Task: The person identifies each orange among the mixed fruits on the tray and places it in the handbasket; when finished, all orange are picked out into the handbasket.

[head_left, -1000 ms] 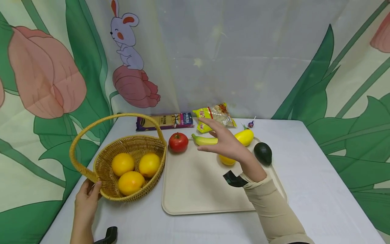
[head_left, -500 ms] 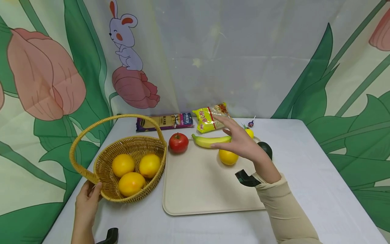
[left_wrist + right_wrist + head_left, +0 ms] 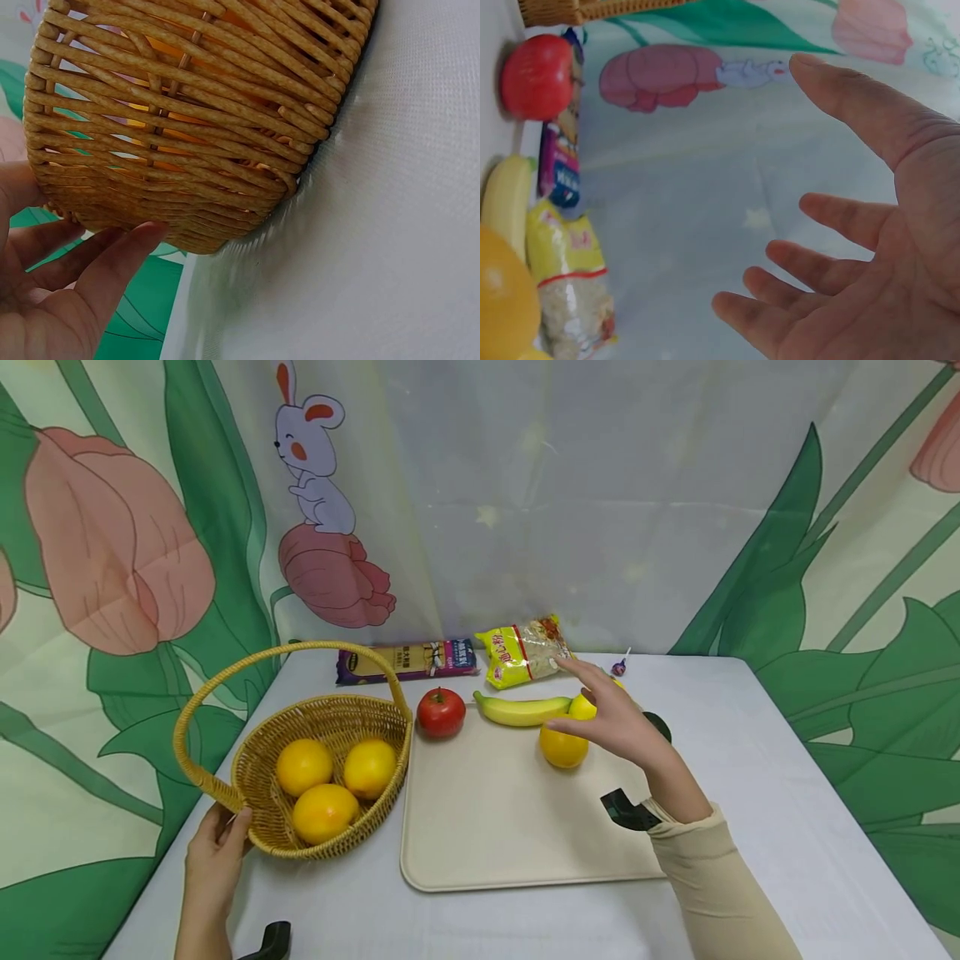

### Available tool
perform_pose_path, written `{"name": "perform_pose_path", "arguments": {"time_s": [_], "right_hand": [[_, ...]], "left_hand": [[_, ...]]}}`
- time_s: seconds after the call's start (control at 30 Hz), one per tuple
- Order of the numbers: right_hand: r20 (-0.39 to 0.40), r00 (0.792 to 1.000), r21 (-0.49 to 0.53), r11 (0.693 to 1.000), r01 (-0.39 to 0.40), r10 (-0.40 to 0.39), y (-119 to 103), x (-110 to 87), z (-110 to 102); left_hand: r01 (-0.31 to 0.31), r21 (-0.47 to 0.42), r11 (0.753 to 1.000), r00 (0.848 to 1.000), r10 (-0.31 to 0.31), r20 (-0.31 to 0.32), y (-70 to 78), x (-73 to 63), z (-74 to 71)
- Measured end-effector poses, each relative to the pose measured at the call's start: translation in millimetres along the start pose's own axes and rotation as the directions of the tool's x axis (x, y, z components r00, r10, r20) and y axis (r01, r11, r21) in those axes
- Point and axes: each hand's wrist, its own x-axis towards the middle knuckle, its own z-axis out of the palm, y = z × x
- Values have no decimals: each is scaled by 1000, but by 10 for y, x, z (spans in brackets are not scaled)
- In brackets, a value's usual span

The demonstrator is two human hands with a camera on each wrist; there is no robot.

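My left hand holds the near-left rim of a wicker basket, thumb and fingers at the foot of its tall handle. Inside lie three round yellow-orange fruits. The left wrist view shows thumb and fingertips at the edge of the woven wall. My right hand hovers above the right part of a beige tray, fingers spread and nothing in it. Beneath and beside it are an orange, a banana, a partly hidden yellow fruit and a mostly hidden dark green avocado.
A red tomato sits between basket and tray at the tray's back-left corner. Along the back lie a purple noodle packet, a yellow snack bag and a small lollipop. A printed curtain hangs behind the table.
My right hand has moved to the right over the tray, uncovering the banana and orange and covering more of the avocado. The left hand and basket have stayed put.
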Motion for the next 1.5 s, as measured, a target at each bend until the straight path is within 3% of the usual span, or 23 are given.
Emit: {"name": "perform_pose_path", "arguments": {"time_s": [0.37,0.53,0.8,0.93,1.17,1.27,1.4,1.5], "right_hand": [[3,999,37,998,-47,47,342,-6,62],[-2,993,49,992,-117,117,541,-3,150],[-9,979,42,978,-205,206,789,-9,279],[-13,974,61,973,-224,225,865,-9,327],[-13,971,64,969,-239,240,981,0,396],[0,964,62,962,-267,267,1032,2,421],[11,962,89,958,-273,273,1070,2,467],[10,965,99,960,-260,261,1097,5,512]], "left_hand": [[-13,-15,1000,1000,13,1,12,1,6],[-30,-39,999,1000,29,-8,5,10,15],[3,5,1000,1000,-3,3,25,-9,9],[-9,0,1000,1000,9,-3,4,3,7],[-48,6,999,999,48,-10,-293,209,-24],[-32,7,999,999,32,-11,-234,162,-18],[0,4,1000,1000,0,-2,-7,-1,-2],[3,16,1000,1000,-3,-4,14,-14,-1]]}}
